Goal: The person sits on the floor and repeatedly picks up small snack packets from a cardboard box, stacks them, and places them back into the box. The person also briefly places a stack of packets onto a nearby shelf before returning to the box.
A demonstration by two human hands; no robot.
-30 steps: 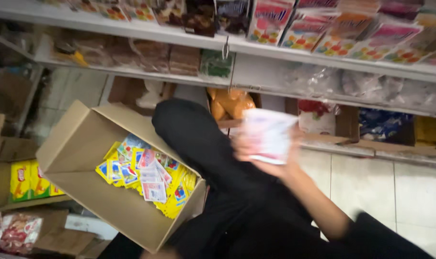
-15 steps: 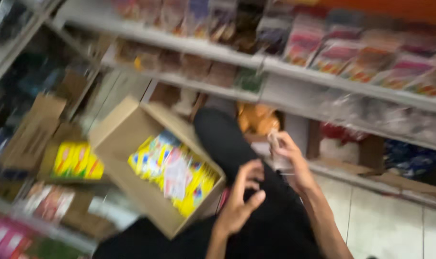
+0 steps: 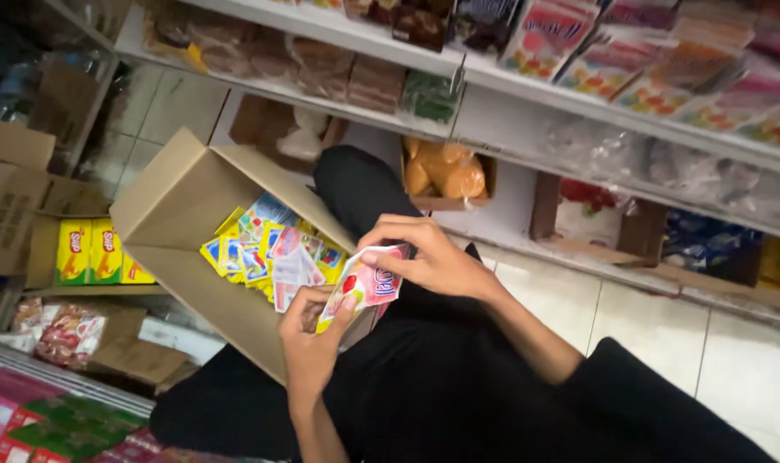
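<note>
Your left hand (image 3: pixel 311 339) has joined your right hand (image 3: pixel 424 257); both now pinch the pink sachet (image 3: pixel 366 285) mid-frame, steadying it beside the open box (image 3: pixel 184 197).

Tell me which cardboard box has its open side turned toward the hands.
The big tilted box at the person's knee. It holds loose yellow and pink sachets; the other boxes sit on shelves or the floor, away from the hands.

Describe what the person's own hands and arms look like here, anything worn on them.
Both hands, the left hand and the right hand, are bare: no gloves, and no rings or watch that I can make out. Both forearms are uncovered too, with no sleeve showing in view.
</note>
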